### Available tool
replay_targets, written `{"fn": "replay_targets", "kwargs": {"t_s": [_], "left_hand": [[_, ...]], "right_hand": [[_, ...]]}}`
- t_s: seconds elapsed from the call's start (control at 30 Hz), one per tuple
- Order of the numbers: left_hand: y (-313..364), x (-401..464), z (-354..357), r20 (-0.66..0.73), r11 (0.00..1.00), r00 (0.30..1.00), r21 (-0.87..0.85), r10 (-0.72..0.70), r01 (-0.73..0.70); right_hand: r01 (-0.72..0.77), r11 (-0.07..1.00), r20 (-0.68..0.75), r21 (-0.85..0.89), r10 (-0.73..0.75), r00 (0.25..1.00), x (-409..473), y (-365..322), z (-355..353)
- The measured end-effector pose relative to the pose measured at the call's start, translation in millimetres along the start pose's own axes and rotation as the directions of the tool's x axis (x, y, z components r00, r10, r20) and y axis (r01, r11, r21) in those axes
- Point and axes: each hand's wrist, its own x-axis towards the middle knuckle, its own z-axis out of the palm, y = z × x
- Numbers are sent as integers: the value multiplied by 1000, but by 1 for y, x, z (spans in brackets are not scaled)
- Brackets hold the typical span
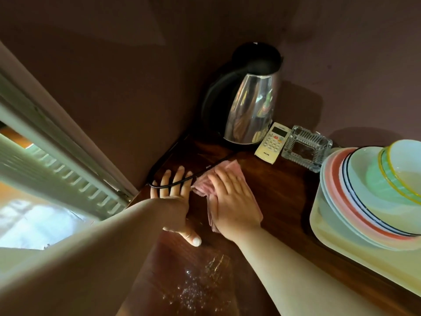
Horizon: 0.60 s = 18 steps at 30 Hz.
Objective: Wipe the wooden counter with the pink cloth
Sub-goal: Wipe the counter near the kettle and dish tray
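Observation:
The dark wooden counter (280,192) runs from the wall corner toward me. A folded pink cloth (202,185) lies on it in the middle. My right hand (232,199) presses flat on the cloth with straight fingers, covering most of it. My left hand (175,197) lies flat on the bare wood just left of the cloth, fingers spread, thumb pointing back toward me. A black kettle cord (180,180) crosses over the left hand's fingers. Wet streaks or droplets (200,283) glisten on the counter near me.
A steel electric kettle (248,106) stands in the back corner. A white remote (272,142) and a glass ashtray (305,148) lie beside it. At the right, a pale yellow tray (364,265) holds stacked plates (339,197) and bowls (401,176). A window frame (57,142) is at the left.

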Motion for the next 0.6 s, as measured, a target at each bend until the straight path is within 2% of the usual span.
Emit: {"fn": "replay_targets", "kwargs": {"t_s": [0.13,0.3,0.6], "left_hand": [[1,-3,1,-25,1000,1000,2,-6,6],[-3,1,4,-43,998,999,-54,22,-24],[-6,3,6,-66,993,997,-107,50,-57]], "right_hand": [[-26,999,-1,-26,26,1000,17,-8,-6],[90,996,64,-18,-89,994,-8,-11,2],[61,994,51,-85,-57,997,44,-25,2]]}}
